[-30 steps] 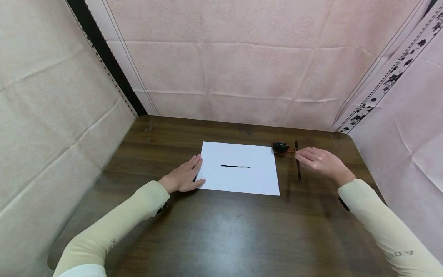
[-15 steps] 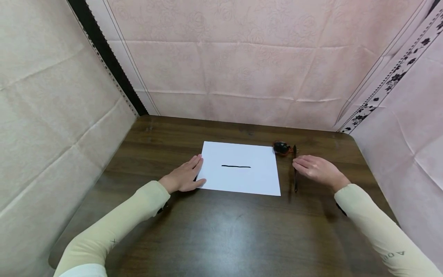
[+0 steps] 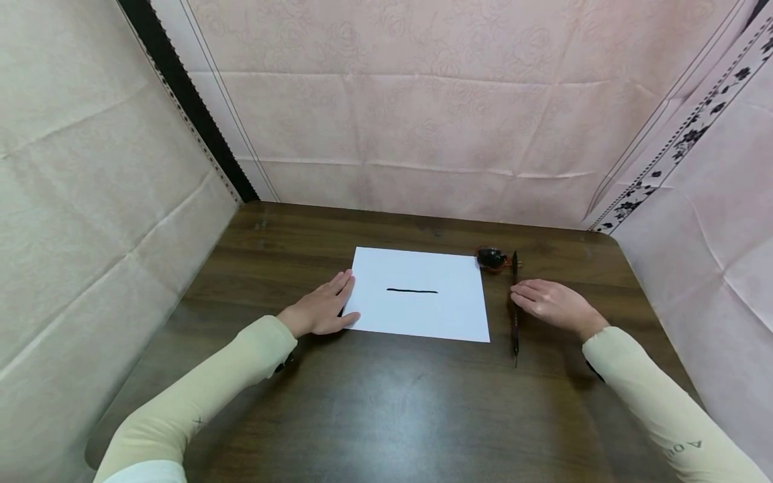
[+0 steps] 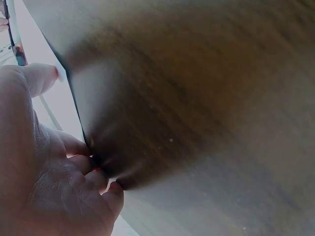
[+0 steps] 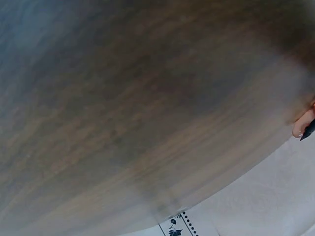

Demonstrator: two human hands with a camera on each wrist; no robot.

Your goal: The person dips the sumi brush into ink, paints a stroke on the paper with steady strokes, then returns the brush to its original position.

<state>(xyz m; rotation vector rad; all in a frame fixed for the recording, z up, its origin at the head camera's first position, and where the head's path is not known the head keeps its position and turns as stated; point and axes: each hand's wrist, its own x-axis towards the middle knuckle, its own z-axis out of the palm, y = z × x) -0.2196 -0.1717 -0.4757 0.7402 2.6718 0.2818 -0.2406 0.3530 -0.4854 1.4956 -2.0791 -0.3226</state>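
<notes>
A white sheet of paper [image 3: 447,312] lies on the table, with one short black stroke [image 3: 412,291] across its middle. My left hand [image 3: 323,305] rests on its left edge, fingers extended and thumb apart; the left wrist view shows the fingertips along the paper's edge. To the right of the sheet, my right hand [image 3: 552,302] pinches a slim dark brush [image 3: 515,335] between thumb and fingers. The brush points from the far side towards me, its thin end nearest. In the right wrist view only a fingertip and the brush's black point [image 5: 308,131] show.
A small glossy black object with amber edges [image 3: 492,258] sits at the sheet's far right corner, its thin amber part reaching towards the brush. The brown wooden table [image 3: 386,402] is bounded by pale cloth walls [image 3: 423,121] at the back and sides.
My right hand has moved nearer to me and slightly left, bringing the brush along; more of the brush's length now shows. The left hand and paper have stayed almost still.
</notes>
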